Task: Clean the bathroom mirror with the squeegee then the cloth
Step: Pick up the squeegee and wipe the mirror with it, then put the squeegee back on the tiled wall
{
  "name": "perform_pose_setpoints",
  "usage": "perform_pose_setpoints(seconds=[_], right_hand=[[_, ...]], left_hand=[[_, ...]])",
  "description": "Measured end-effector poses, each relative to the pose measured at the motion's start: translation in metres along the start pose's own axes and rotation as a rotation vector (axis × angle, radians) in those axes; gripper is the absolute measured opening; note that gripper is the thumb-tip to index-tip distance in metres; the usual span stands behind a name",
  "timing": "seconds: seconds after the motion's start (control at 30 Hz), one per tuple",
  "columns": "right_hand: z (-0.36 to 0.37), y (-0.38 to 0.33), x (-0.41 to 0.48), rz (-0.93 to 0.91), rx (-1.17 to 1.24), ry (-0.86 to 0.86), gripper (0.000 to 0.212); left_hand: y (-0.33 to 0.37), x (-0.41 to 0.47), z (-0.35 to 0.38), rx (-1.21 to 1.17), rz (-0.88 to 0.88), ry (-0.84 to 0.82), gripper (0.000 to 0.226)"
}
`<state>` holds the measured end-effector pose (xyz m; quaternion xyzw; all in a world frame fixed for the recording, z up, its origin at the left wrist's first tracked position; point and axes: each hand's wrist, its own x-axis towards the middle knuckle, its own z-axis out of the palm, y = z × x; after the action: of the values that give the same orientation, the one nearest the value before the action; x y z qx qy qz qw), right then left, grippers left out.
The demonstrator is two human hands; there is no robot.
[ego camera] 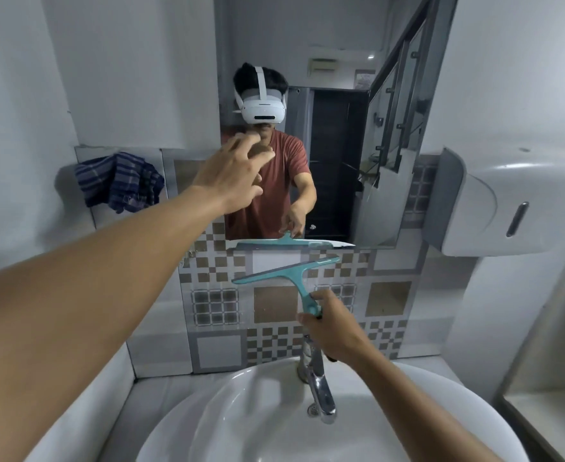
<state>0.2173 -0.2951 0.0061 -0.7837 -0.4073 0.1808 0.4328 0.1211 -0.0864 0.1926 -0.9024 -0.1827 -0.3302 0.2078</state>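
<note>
Mirror [337,78] on the far wall, upright, its lower edge meeting the patterned tile backsplash [274,305]; glass reflects you and a stair rail. White basin [228,415] near, bottom centre, with the chrome tap [319,385] rising at its far rim. White dispenser [507,201] mounted on the right wall, beside the mirror's right edge. Cloth [118,183], dark blue striped, hangs bunched on the left wall, well apart from both your hands.

Your left hand [231,175] is raised in front of the mirror's lower left part, fingers spread and loose, grasping nothing; whether the fingertips touch the glass, cannot tell. Your right hand [332,325] is clenched round the handle of the teal squeegee [291,273], above the tap. Squeegee sits below the mirror's lower edge, in front of the tiles, blade tilted with the right end higher. Blade not on the glass; its reflection shows just above.
</note>
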Motion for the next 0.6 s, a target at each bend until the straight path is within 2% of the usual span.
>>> perform_pose_setpoints(seconds=[0.13, 0.37, 0.53, 0.6], right_hand=[[-0.048, -0.011, -0.013, -0.037, -0.047, 0.017, 0.035], [-0.121, -0.050, -0.028, -0.086, -0.130, -0.014, 0.031], [-0.156, -0.080, -0.031, -0.158, -0.181, -0.100, 0.033], [-0.166, -0.089, -0.033, -0.174, -0.136, -0.106, 0.036]], left_hand=[[0.039, -0.024, -0.007, -0.184, 0.046, -0.109, 0.063], [0.112, -0.058, -0.011, -0.609, -0.050, -0.312, 0.036], [0.137, -0.069, -0.018, -0.736, -0.090, -0.373, 0.023], [0.142, -0.071, -0.023, -0.770, -0.130, -0.364, 0.024]])
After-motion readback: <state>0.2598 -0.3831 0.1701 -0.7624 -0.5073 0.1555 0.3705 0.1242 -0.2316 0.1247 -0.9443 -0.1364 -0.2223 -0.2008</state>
